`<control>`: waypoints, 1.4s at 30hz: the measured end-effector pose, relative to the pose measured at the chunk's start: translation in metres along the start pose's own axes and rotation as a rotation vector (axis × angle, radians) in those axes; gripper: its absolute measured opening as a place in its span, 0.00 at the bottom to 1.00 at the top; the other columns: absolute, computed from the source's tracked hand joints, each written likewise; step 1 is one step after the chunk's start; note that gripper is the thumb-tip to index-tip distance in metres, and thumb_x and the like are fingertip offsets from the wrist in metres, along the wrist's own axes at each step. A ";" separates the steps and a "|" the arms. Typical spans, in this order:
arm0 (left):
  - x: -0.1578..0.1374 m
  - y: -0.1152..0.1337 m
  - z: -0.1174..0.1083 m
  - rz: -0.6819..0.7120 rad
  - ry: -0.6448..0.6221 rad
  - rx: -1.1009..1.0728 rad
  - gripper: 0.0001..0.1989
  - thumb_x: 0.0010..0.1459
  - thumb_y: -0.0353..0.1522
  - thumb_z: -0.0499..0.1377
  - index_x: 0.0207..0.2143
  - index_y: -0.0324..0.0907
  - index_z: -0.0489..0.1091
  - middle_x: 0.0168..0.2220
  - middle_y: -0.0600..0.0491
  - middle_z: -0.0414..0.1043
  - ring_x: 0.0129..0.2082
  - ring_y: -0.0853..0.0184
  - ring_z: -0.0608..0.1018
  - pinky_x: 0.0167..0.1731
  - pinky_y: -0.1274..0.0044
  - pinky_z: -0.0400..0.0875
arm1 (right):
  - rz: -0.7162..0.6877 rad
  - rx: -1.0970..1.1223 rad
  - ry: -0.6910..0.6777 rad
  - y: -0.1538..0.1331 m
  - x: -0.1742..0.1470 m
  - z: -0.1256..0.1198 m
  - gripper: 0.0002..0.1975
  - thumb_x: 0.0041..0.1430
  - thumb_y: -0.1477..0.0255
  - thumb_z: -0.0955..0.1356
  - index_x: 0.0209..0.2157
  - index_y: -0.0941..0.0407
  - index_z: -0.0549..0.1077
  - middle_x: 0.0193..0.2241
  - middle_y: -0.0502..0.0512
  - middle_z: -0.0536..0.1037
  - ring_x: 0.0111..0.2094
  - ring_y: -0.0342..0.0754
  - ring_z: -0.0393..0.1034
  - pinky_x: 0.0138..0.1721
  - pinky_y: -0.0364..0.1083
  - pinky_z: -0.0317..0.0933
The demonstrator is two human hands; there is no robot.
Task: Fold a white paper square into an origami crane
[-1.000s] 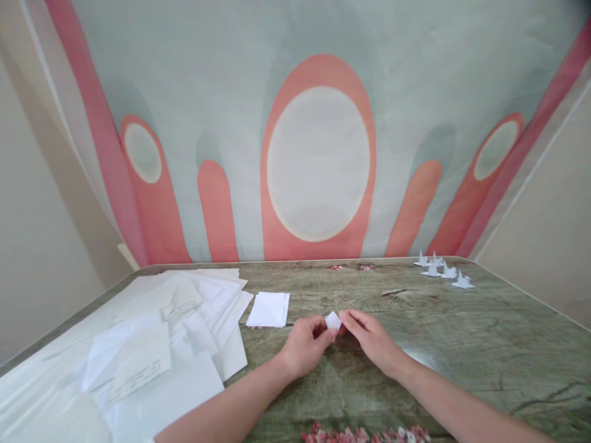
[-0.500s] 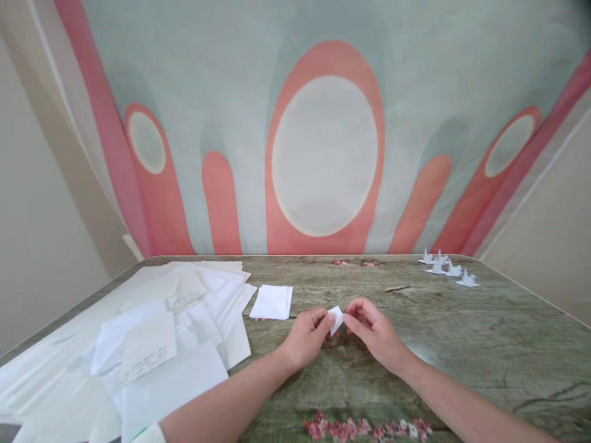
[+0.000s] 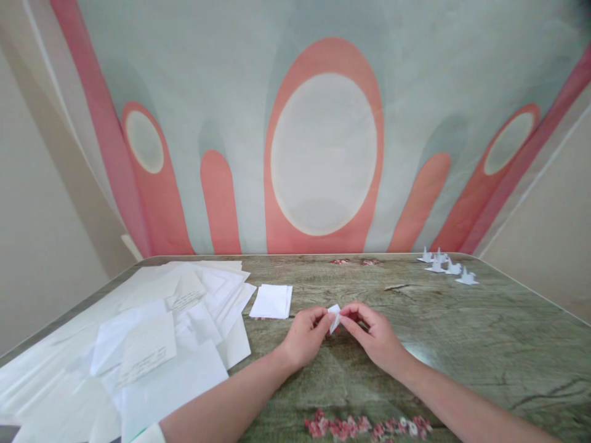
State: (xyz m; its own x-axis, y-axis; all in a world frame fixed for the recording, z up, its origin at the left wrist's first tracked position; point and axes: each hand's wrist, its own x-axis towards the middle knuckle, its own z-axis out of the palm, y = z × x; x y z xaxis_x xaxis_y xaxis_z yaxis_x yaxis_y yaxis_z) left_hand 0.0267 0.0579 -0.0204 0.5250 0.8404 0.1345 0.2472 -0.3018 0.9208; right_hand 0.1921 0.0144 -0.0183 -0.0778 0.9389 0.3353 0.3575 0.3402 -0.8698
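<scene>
A small folded piece of white paper (image 3: pixel 334 318) is held up just above the table, near the middle. My left hand (image 3: pixel 306 335) pinches its left side between thumb and fingers. From the right, my right hand (image 3: pixel 372 332) closes its thumb and forefinger on the paper's right edge. The fingers partly cover the paper, so its exact folds are hard to make out. Beyond my left hand lies a stack of square white sheets (image 3: pixel 271 301). Several folded paper cranes (image 3: pixel 453 267) stand at the far right of the table.
Loose white papers and envelopes (image 3: pixel 194 369) spread in a heap over the table's left side. The wood-patterned table (image 3: pixel 498 344) carries pink flower prints (image 3: pixel 341 426) at its near edge. A patterned backdrop (image 3: pixel 323 154) rises behind the far edge.
My right hand has shifted slightly left, and its thumb and forefinger now overlap the paper's right edge. My left hand keeps its pinch.
</scene>
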 end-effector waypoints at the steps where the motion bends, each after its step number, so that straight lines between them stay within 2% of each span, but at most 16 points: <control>1: 0.000 0.000 0.000 -0.001 0.005 0.001 0.19 0.58 0.42 0.48 0.23 0.38 0.63 0.20 0.58 0.58 0.21 0.72 0.62 0.22 0.80 0.56 | -0.011 -0.015 0.006 0.000 0.000 0.000 0.09 0.58 0.65 0.63 0.33 0.56 0.68 0.28 0.50 0.71 0.30 0.45 0.65 0.34 0.43 0.59; 10: -0.002 0.001 -0.001 0.012 -0.014 0.041 0.18 0.58 0.41 0.49 0.24 0.38 0.66 0.20 0.58 0.59 0.22 0.72 0.63 0.23 0.81 0.57 | -0.065 -0.118 0.003 0.000 0.000 0.000 0.09 0.59 0.66 0.62 0.29 0.55 0.67 0.28 0.51 0.69 0.30 0.45 0.63 0.33 0.43 0.57; 16: -0.002 0.000 -0.001 0.040 -0.033 0.102 0.18 0.59 0.39 0.48 0.24 0.37 0.67 0.21 0.57 0.61 0.23 0.71 0.64 0.24 0.81 0.57 | -0.041 -0.138 0.004 0.000 -0.001 0.001 0.09 0.59 0.67 0.62 0.28 0.55 0.68 0.27 0.51 0.69 0.29 0.45 0.63 0.32 0.44 0.58; 21: -0.002 0.001 -0.002 0.061 -0.030 0.134 0.18 0.58 0.39 0.48 0.24 0.37 0.68 0.20 0.57 0.61 0.22 0.71 0.63 0.23 0.81 0.56 | -0.027 -0.102 -0.003 0.001 -0.002 0.002 0.08 0.59 0.67 0.62 0.29 0.56 0.68 0.28 0.51 0.70 0.30 0.45 0.64 0.32 0.43 0.58; 30: -0.002 0.004 0.000 0.044 -0.030 0.139 0.18 0.58 0.39 0.50 0.21 0.37 0.66 0.19 0.58 0.59 0.22 0.72 0.61 0.22 0.81 0.55 | 0.094 -0.053 0.019 0.004 -0.002 0.004 0.10 0.57 0.64 0.63 0.29 0.56 0.67 0.25 0.50 0.71 0.27 0.45 0.64 0.30 0.43 0.59; 38: -0.001 0.005 0.002 -0.019 -0.030 0.012 0.16 0.54 0.39 0.54 0.24 0.35 0.70 0.22 0.55 0.68 0.22 0.72 0.65 0.24 0.81 0.58 | 0.064 0.071 0.060 0.003 -0.001 0.005 0.10 0.56 0.63 0.65 0.34 0.55 0.65 0.28 0.50 0.70 0.30 0.45 0.65 0.32 0.43 0.60; 42: -0.002 0.005 0.001 -0.016 -0.036 -0.020 0.16 0.54 0.40 0.55 0.25 0.35 0.70 0.23 0.54 0.69 0.23 0.71 0.66 0.25 0.80 0.59 | 0.016 -0.034 0.005 0.000 -0.001 0.001 0.12 0.58 0.63 0.63 0.25 0.56 0.66 0.24 0.48 0.66 0.27 0.44 0.61 0.30 0.42 0.57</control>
State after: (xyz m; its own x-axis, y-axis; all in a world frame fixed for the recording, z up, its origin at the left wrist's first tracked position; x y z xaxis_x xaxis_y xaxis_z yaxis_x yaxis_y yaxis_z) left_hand 0.0275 0.0549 -0.0165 0.5505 0.8279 0.1071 0.2392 -0.2793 0.9299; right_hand 0.1908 0.0138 -0.0186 -0.0670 0.9438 0.3236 0.3902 0.3233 -0.8621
